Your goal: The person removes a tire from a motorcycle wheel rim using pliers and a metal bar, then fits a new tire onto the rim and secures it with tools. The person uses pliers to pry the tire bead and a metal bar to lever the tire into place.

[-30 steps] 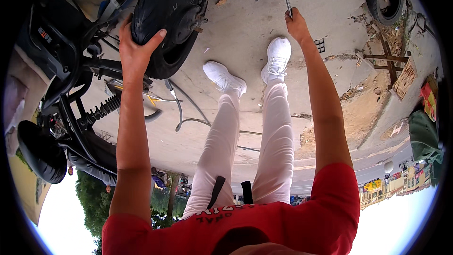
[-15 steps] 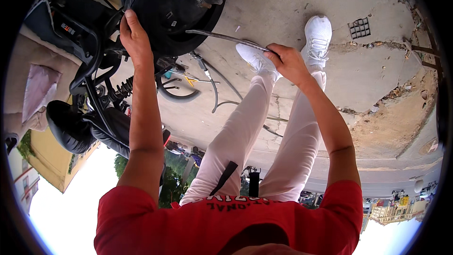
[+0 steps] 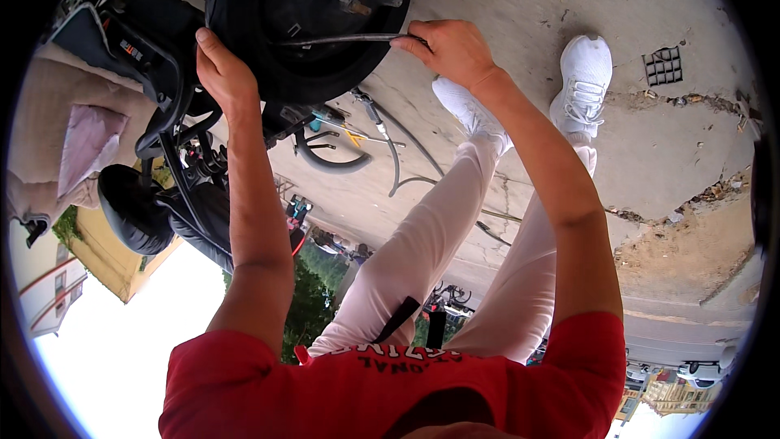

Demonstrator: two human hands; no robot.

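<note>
A large scooter wheel with a black tire (image 3: 223,12) stands at the upper left; its hub (image 3: 313,8) is dark with a short axle sticking out. My left hand (image 3: 227,80) grips the tire's left edge, thumb along the outside, fingers partly hidden. My right hand (image 3: 451,50) is closed round one end of a thin metal pry bar (image 3: 349,37). The bar lies nearly level across the wheel's face, its far tip near the inner edge of the tire. Whether the tip is wedged under the tire, I cannot tell.
The scooter frame (image 3: 166,110) and black seat (image 3: 134,207) are left of my left arm. A curved black fender (image 3: 333,164), a yellow-handled tool (image 3: 353,136) and a hose (image 3: 396,167) lie on the concrete. My white shoes (image 3: 583,81) stand right of the wheel; a small grate (image 3: 663,67) is beyond.
My right hand has moved up and left, carrying the pry bar from the tire's right edge onto the wheel's face. My left hand stays at the tire, and the view has shifted slightly.
</note>
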